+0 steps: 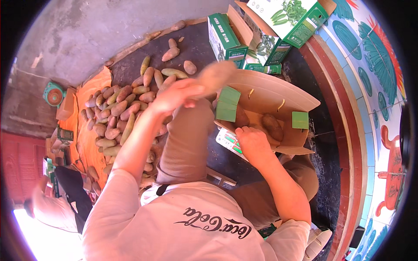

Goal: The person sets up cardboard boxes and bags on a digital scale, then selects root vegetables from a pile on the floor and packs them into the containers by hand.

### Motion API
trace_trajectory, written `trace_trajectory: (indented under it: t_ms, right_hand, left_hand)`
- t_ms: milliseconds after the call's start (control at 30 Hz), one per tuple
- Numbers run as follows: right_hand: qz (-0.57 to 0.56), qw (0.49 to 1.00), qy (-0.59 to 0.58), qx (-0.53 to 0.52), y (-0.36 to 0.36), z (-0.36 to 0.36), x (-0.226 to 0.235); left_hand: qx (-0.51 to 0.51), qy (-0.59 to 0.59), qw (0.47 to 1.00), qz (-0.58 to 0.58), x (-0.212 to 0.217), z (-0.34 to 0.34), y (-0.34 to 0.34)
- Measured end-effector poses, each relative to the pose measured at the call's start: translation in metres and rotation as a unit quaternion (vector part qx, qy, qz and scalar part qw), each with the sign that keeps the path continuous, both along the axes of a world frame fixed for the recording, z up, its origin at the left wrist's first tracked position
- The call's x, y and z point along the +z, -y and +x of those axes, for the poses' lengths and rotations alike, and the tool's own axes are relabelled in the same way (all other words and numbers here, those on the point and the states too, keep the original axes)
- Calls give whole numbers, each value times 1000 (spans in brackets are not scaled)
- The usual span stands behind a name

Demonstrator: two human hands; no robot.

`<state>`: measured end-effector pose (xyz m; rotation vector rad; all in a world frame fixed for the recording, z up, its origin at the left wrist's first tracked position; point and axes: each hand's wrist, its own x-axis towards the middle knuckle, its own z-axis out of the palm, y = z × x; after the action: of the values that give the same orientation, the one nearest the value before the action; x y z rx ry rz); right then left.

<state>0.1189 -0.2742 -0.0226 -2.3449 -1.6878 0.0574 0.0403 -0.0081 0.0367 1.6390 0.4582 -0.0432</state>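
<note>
My left hand (176, 96) is raised over the open cardboard box (278, 98), fingers closed around a sweet potato (216, 75) that shows blurred. My right hand (252, 141) rests on the box's near edge — whether it grips I cannot tell. Two sweet potatoes already lie inside the box (272, 126). The heap of sweet potatoes (117, 113) spreads over the dark mat (130, 65) to my left — green cartons (226, 41) stand beyond.
</note>
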Motion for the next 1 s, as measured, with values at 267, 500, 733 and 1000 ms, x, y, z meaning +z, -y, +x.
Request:
trace_trajectory:
  t_ms: [267,500,733,1000]
  right_hand:
    - [-3,1000,2,10,-3,2,0]
    - [-9,1000,8,-4,-4,6,2]
    - [20,999,-21,-16,-7,13,5]
    - [19,998,-54,-30,-14,11,16]
  left_hand:
    - [-178,-85,980,38,-22,83,87]
    - [-97,200,948,226,-8,61,46]
    - [113,-32,977,178,-71,-52,-74]
    - [-81,-432,784,439,-301,-289,-101]
